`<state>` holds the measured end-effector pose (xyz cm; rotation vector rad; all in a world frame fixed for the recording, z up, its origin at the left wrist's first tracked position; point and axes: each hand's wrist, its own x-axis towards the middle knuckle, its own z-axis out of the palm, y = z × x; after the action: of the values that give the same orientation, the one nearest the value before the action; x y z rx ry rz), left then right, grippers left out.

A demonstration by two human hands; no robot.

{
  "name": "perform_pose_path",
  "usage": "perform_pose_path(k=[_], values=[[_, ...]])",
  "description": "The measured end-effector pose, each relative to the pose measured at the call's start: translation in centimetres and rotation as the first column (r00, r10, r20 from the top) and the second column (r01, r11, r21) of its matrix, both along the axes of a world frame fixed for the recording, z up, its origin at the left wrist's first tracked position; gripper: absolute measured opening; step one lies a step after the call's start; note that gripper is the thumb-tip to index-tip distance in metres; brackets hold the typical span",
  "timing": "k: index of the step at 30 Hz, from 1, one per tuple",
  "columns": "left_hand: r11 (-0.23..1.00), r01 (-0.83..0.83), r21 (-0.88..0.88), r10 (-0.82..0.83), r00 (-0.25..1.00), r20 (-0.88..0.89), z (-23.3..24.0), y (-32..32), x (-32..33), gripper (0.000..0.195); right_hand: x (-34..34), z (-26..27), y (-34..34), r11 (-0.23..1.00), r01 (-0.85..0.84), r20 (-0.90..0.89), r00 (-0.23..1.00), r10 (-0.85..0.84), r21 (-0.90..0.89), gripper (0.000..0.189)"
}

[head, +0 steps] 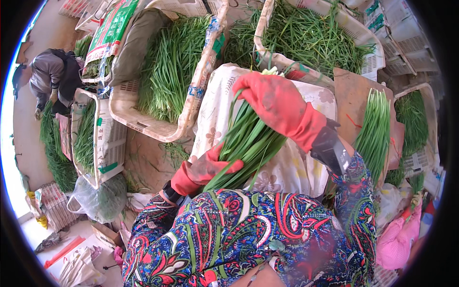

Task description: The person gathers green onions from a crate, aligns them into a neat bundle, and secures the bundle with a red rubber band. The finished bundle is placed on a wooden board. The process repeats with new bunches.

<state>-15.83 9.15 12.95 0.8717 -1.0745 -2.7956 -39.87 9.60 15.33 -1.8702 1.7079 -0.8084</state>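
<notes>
My left hand, in a red rubber glove, is closed around the lower leafy part of a bunch of green garlic chives. Higher up, my right hand, gloved the same way, grips the bunch near its pale stem ends, which poke out above the glove. The bunch slants over my lap, which is covered by a white flower-patterned cloth. To the right, another bunch of chives with pale ends pointing away lies on a brown board.
A white plastic crate of chives stands ahead on the left; another crate holds loose green leaves ahead on the right. A smaller crate and a clear plastic bag are at left. A co-worker bends at far left.
</notes>
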Motion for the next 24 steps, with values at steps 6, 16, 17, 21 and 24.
perform_pose_path(k=[6, 16, 17, 21, 24], values=[[0.996, 0.008, -0.087, -0.015, 0.997, -0.08, -0.7, 0.3, 0.1, 0.076, -4.7, -0.3, -2.9, 0.946, 0.322, 0.25, 0.913, -0.323, 0.045, 0.024], [0.922, -0.16, 0.353, 0.171, 0.985, -0.001, -5.5, -0.6, 4.3, 0.058, -17.1, 1.0, -1.3, 0.846, 0.5, -0.022, 0.859, -0.512, -0.185, 0.057], [0.951, -0.153, 0.269, 0.156, 0.988, 0.01, -5.8, -0.6, 4.4, 0.059, -15.1, 1.4, 0.2, 0.904, 0.378, -0.008, 0.922, -0.387, -0.199, 0.06], [0.961, -0.142, 0.239, 0.162, 0.984, -0.068, -5.6, -0.3, 2.9, 0.062, -3.9, 1.0, 5.0, 0.94, -0.275, -0.038, 0.961, 0.274, -0.203, 0.078], [0.974, -0.106, 0.198, 0.128, 0.987, -0.101, -4.5, -0.2, 1.2, 0.065, 0.9, -0.1, 4.9, 0.866, -0.425, -0.117, 0.905, 0.409, -0.265, 0.045]])
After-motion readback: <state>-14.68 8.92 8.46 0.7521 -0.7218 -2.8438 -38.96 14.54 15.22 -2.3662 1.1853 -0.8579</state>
